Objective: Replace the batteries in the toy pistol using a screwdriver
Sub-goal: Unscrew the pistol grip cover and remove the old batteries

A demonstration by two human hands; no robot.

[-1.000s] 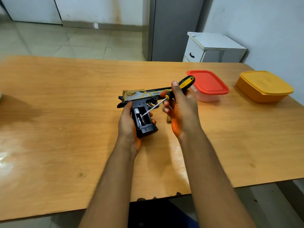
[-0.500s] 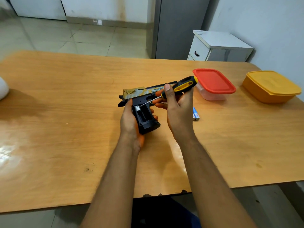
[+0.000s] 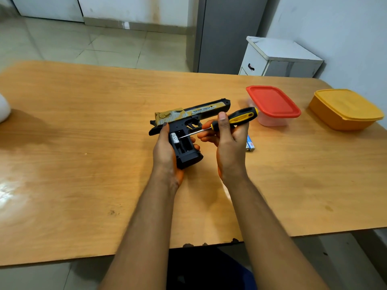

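Both hands are busy: left hand wraps the grip of the pistol, holding it just above the bench with the open battery bay facing me; right hand pinches the screwdriver by its handle, thumb along the top. Behind them sit an orange tub and a red-lidded tub, well apart from my work. Two loose cells lie on the bench just beside my right hand. One cell shows in the bay, with the screwdriver tip at it.

I judge I am prying that cell out. The tip could slip off the round casing and gouge the plastic or bend a contact if I lever too hard. The cell could also pop free and roll off the bench. Mixing it with the loose pair would be easy.
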